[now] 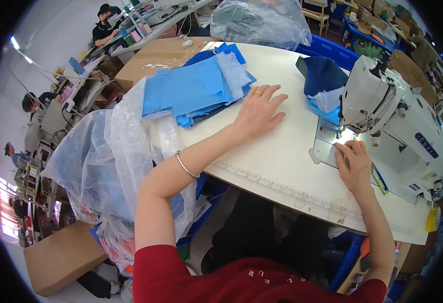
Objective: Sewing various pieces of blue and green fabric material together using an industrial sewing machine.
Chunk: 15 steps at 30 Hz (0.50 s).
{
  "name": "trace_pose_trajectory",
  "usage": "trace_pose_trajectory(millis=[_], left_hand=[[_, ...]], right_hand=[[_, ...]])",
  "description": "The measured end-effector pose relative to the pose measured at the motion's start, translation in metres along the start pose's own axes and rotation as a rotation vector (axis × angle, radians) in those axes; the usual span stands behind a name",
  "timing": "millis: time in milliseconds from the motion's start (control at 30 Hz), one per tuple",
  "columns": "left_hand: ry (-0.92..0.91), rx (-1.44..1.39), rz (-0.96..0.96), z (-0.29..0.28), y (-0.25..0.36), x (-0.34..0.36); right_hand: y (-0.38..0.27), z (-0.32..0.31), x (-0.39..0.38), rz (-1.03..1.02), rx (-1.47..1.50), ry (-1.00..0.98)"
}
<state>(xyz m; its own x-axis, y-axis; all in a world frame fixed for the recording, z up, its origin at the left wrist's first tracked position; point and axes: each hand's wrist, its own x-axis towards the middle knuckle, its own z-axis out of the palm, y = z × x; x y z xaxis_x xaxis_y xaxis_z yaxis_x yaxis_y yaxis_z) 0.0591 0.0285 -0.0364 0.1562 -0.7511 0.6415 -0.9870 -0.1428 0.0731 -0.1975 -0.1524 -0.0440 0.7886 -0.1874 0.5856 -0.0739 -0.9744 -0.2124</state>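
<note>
My left hand [260, 112], fingers spread, rests over the white table top [267, 156], just right of a stack of blue cloth pieces [188, 86]. A pale whitish piece [233, 70] lies across the right end of that stack. My right hand [353, 164] is at the needle area of a white sewing machine [375, 103], its fingers bent and drawn together on the metal plate [325, 144]. Whatever is under those fingertips is too small or hidden to make out. Behind the needle lies a heap of dark blue cloth [325, 76] with lighter blue and whitish parts.
A slim yellow-green tool [380, 181] lies right of my right hand. Plastic-wrapped bundles [105, 156] crowd the table's left side. A blue crate [327, 50] and a clear plastic bag [262, 22] stand beyond. A ruler strip [272, 188] runs along the near edge. Other people sit at far-left workstations.
</note>
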Motion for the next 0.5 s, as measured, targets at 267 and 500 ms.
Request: trace_pose_trajectory(millis=[267, 500], left_hand=[[-0.113, -0.203, 0.155, 0.056, 0.034, 0.051], [0.085, 0.012, -0.077, 0.031, -0.034, 0.06]], right_hand=[[-0.008, 0.005, 0.001, -0.014, -0.011, 0.009], [-0.004, 0.002, 0.003, -0.028, 0.01, 0.045]])
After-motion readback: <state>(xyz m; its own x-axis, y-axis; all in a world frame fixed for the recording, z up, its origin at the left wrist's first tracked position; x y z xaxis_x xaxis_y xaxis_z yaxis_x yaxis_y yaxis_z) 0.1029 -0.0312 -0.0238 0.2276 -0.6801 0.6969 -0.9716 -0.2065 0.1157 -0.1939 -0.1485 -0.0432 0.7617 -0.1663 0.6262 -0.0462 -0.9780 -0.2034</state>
